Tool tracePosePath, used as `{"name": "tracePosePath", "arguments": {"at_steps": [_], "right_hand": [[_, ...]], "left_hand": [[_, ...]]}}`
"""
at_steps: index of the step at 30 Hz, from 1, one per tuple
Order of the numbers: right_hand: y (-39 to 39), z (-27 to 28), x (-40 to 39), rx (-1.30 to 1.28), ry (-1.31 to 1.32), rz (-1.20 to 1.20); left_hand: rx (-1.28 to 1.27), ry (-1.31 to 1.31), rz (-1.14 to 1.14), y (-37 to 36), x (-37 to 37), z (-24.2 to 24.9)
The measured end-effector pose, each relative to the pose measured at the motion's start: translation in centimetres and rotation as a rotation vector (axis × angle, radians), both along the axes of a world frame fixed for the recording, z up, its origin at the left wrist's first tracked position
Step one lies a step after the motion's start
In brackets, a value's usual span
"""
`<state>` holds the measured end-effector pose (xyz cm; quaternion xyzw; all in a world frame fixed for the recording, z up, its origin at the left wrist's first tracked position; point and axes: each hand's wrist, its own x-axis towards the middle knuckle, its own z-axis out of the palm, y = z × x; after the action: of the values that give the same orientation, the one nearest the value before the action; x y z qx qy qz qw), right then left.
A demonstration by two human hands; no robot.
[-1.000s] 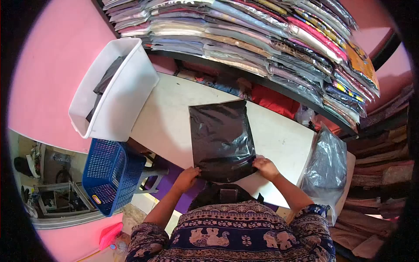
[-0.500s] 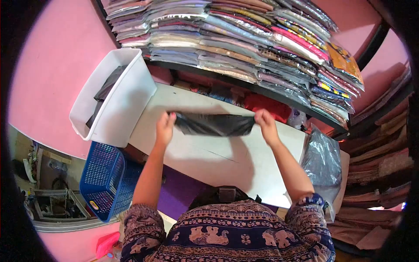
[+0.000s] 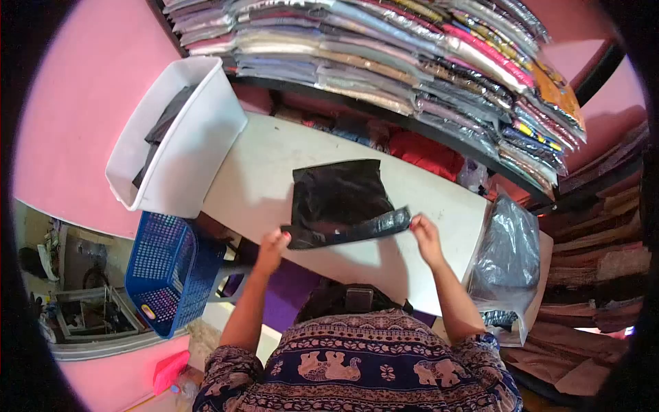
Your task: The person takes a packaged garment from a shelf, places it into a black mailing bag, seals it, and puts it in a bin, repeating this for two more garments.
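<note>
A black garment or cloth lies on the white table, its far part spread flat. Its near edge, a shiny dark strip, is raised and stretched between my two hands. My left hand pinches the strip's left end, and my right hand grips near its right end. Both hands have their fingers closed. Whether the cloth is wrapped in plastic I cannot make out.
On the left stand a white bin with dark items inside and a blue basket. Packed clothes fill the shelf beyond the table. A clear plastic bag with dark contents lies at the right end.
The black cloth has come down onto the table and spread out, its far part now flat. Both hands have moved nearer to my body, holding the near edge.
</note>
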<state>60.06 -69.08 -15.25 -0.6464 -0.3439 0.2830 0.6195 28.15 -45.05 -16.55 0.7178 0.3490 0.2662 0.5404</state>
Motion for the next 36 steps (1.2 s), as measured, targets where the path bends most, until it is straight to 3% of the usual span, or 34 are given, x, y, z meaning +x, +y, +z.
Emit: {"name": "tracePosePath", "arguments": {"at_steps": [3,7,9,11,14,16,19,20,21,23,29,32,34,35,36], "right_hand": [[-4.0,-7.9,-2.5,-0.219,0.07,0.052],[-5.8,-10.7,-3.2,-0.196,0.205,-0.054],[-5.4,-9.9,-3.1,-0.216,0.167,-0.043],[-4.0,-7.1,-3.7,-0.261,0.255,-0.071],[-3.0,-8.5,-3.3,-0.249,0.116,0.002],[-1.4,-6.8,-4.0,-0.23,0.015,-0.062],[0.3,-8.0,-4.6,-0.122,0.099,-0.183],[0.6,-8.4,-4.6,-0.153,-0.005,-0.229],[0.6,-8.7,-4.6,-0.155,-0.006,-0.224],[0.3,-10.0,-4.5,-0.402,-0.135,-0.201],[0.2,-10.6,-4.9,-0.457,-0.307,-0.224],[0.3,-11.0,-4.6,-0.445,-0.322,-0.226],[0.3,-10.9,-4.7,-0.436,-0.332,-0.226],[0.4,-10.7,-4.8,-0.488,-0.302,-0.234],[0.4,-10.5,-5.0,-0.538,-0.272,-0.242]], "left_hand": [[-0.454,-0.041,0.015,-5.3,-2.0,-6.3],[-0.586,0.002,-0.002,-6.9,-3.7,-10.6],[-0.253,0.084,0.028,-6.8,-2.5,-8.4],[-0.225,0.034,0.055,-7.0,-1.8,-8.2],[-0.181,-0.067,0.217,-7.7,-0.8,-8.6],[0.124,0.143,0.338,-8.4,-0.5,-8.9],[0.211,0.206,0.407,-8.8,0.8,-8.2],[0.208,0.207,0.411,-8.8,0.8,-8.4],[0.202,0.269,0.401,-8.8,0.8,-8.8],[0.195,0.33,0.397,-8.9,0.6,-9.6],[0.184,0.425,0.319,-8.8,0.1,-8.4],[0.007,0.376,0.365,-8.5,-0.2,-6.5],[0.574,0.473,0.189,-8.1,-0.9,-6.1],[0.576,0.471,0.192,-8.0,-0.8,-6.0],[0.601,0.445,-0.058,-8.0,-0.8,-5.9]]}}
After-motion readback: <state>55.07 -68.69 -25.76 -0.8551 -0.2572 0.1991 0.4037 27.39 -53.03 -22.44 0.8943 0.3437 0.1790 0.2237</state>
